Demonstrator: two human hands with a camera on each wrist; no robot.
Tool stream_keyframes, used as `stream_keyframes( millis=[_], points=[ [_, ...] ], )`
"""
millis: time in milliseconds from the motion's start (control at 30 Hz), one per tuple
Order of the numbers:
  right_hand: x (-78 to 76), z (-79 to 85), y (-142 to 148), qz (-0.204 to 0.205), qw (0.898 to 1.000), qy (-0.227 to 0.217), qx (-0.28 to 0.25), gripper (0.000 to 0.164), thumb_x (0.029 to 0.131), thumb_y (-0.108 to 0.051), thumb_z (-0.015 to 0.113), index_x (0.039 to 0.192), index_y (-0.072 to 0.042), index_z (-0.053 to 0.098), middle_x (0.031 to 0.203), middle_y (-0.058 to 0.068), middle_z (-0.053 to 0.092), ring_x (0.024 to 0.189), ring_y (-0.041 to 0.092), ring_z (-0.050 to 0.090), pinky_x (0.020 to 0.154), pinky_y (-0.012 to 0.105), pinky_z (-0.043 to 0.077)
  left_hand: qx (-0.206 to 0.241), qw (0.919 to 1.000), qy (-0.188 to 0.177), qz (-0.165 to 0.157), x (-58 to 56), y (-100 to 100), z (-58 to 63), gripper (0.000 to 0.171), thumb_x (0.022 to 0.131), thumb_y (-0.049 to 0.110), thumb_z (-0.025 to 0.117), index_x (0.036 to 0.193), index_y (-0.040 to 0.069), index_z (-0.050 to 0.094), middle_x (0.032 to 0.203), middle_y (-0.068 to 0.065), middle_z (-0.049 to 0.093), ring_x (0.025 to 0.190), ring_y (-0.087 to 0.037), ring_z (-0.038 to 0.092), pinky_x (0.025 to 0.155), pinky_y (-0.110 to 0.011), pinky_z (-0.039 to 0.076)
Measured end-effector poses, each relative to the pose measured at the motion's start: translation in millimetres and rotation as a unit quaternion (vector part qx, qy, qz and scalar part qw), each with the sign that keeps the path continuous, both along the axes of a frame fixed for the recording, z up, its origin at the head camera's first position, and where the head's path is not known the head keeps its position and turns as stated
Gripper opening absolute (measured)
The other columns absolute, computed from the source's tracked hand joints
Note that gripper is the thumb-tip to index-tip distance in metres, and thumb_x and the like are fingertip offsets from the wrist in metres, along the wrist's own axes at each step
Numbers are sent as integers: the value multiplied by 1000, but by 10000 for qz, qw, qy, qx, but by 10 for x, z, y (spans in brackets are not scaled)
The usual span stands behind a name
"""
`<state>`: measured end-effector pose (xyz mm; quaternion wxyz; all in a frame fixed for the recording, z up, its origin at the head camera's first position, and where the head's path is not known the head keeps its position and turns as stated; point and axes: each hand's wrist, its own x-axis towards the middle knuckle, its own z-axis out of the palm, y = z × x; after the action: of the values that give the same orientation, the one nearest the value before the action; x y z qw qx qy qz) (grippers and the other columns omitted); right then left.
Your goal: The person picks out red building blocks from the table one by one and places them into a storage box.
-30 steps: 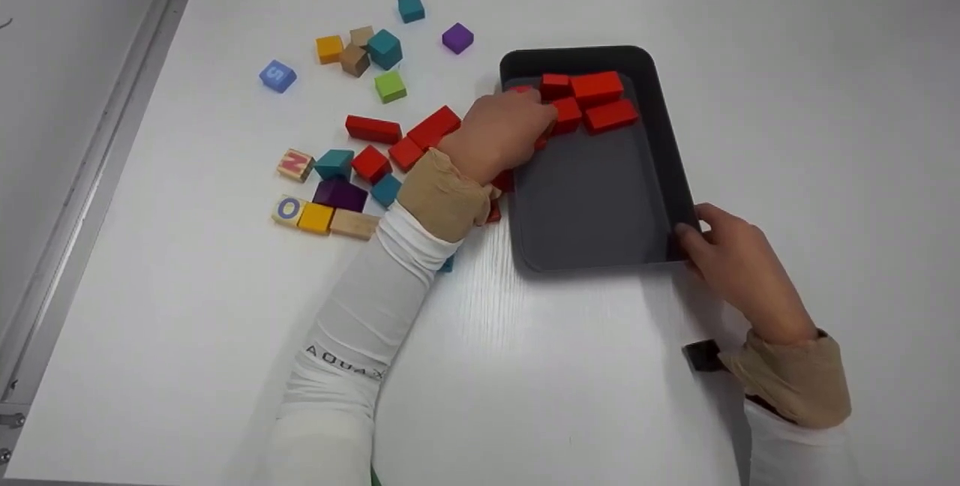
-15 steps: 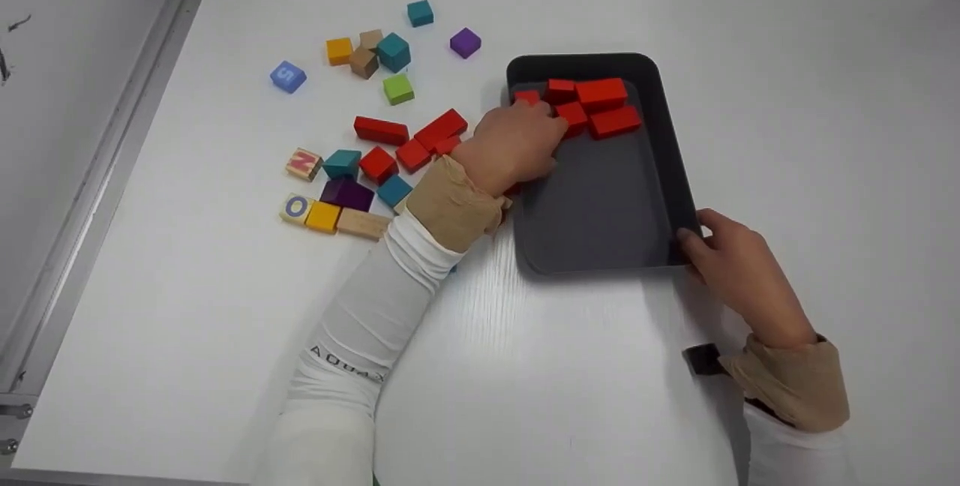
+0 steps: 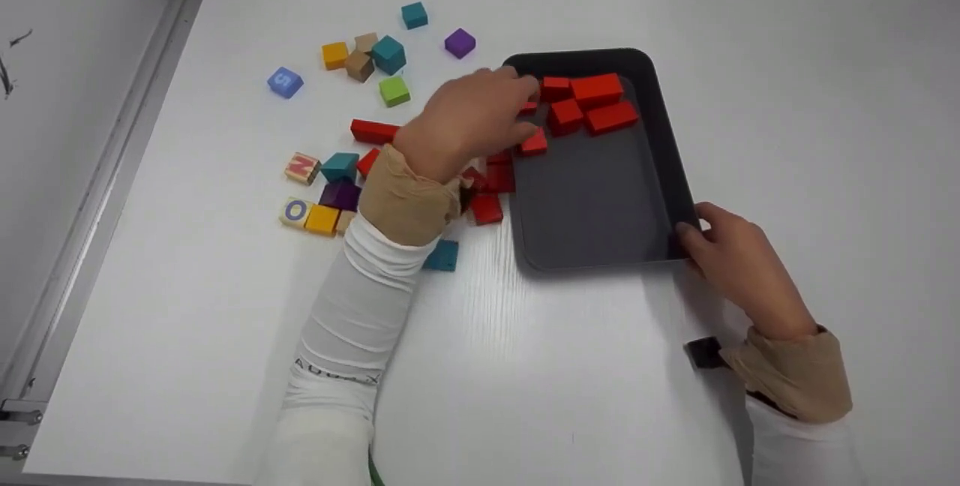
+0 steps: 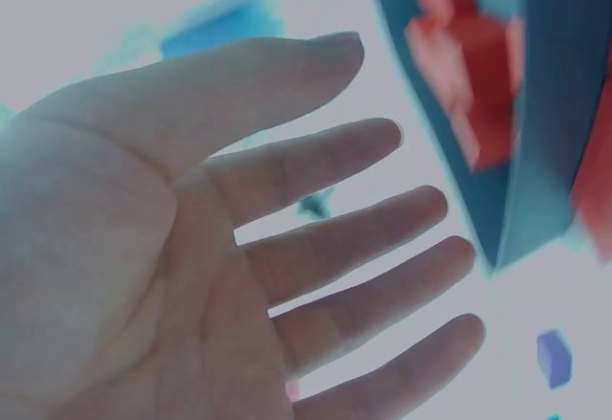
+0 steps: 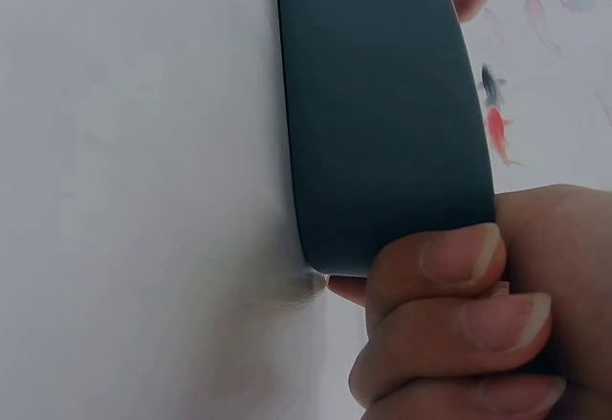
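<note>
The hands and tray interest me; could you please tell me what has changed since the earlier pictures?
The left hand has moved left, toward the left edge of the tray, uncovering a red block inside; it now holds nothing, though whether it released anything is unclear. The right hand still grips the tray's near right corner; the tray stayed put.

Passage about the dark tray (image 3: 592,242), as it appeared from the room: the near part of its floor lay open to a hand from above, while red blocks (image 3: 596,90) crowded the far part. The left side was obstructed — the left hand (image 3: 469,115) stood near that wall, with loose blocks (image 3: 322,220) spread beyond. The right hand (image 3: 739,257) gripped and blocked the near right corner. Bare table (image 3: 570,366) — between the two sleeves (image 3: 349,313) — offered a near-side approach.
</note>
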<state>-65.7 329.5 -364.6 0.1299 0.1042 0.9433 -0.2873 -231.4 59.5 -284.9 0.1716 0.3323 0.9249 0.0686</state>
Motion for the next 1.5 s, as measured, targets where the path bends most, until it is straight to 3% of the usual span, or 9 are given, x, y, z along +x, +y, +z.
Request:
stream_keyframes(
  millis=[233, 500, 700, 1000, 1500],
  points=[
    [21, -3, 22, 41, 10000, 53, 40, 37, 102, -28, 39, 121, 0, 53, 63, 3, 55, 56, 14, 49, 51, 27, 39, 323, 9953, -252, 878, -127, -335, 128, 53, 94, 38, 57, 142, 19, 45, 140, -6, 52, 121, -22, 53, 98, -37, 48],
    [36, 10, 51, 30, 10000, 87, 36, 39, 102, -29, 38, 123, 1, 53, 64, 4, 56, 56, 14, 49, 51, 27, 39, 567, 9869, -585, 1391, -246, -562, 116, 55, 92, 31, 61, 143, 19, 44, 142, -7, 49, 124, -25, 51, 99, -41, 46],
    [22, 20, 51, 37, 10000, 87, 32, 41, 102, -30, 39, 125, 1, 53, 67, 5, 58, 57, 13, 50, 51, 26, 40, 384, 9853, -809, 1458, -343, -566, -23, 54, 93, 21, 62, 143, 19, 43, 140, -9, 51, 119, -25, 51, 95, -38, 49],
    [18, 12, 23, 3, 10000, -10, 2, 41, 102, -29, 39, 125, 1, 52, 66, 5, 57, 58, 15, 50, 51, 27, 40, 3, 9821, -1132, 1503, -449, -495, -241, 56, 90, 20, 65, 142, 16, 46, 135, -9, 55, 113, -24, 51, 93, -39, 49],
    [-7, 3, 12, 86, 10000, -24, -43, 40, 102, -30, 38, 125, 0, 52, 65, 4, 57, 57, 13, 50, 51, 26, 40, -201, 9813, -1117, 1553, -433, -487, -390, 49, 87, 17, 68, 133, 13, 53, 123, -10, 58, 106, -25, 51, 89, -39, 50]
  ],
)
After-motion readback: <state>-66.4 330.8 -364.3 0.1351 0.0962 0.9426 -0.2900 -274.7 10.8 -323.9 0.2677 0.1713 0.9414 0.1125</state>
